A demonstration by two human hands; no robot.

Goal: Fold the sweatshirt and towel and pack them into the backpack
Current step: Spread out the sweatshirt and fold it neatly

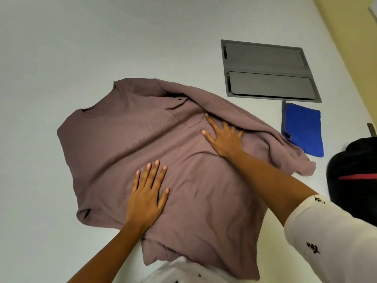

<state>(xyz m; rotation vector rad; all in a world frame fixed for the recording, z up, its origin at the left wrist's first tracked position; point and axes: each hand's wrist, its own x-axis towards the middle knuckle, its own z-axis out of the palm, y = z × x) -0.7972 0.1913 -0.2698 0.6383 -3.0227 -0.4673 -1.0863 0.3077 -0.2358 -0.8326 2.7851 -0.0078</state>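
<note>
A mauve sweatshirt (122, 139) lies spread on the white table (61, 48), neck toward the far left, with its right side folded over onto the body. My left hand (148, 193) presses flat on the lower middle of the sweatshirt, fingers straight and spread. My right hand (224, 137) lies flat on the chest area, its outer fingers tucked under the folded-over flap. A blue towel (304, 129), folded into a rectangle, lies on the table to the right. The black backpack (353, 176) with a red stripe sits at the right edge, partly cut off.
A grey rectangular cable hatch (267, 70) is set into the table beyond the towel. A yellowish wall (350, 37) runs along the table's far right side. My white patterned sleeve (330, 237) fills the lower right corner.
</note>
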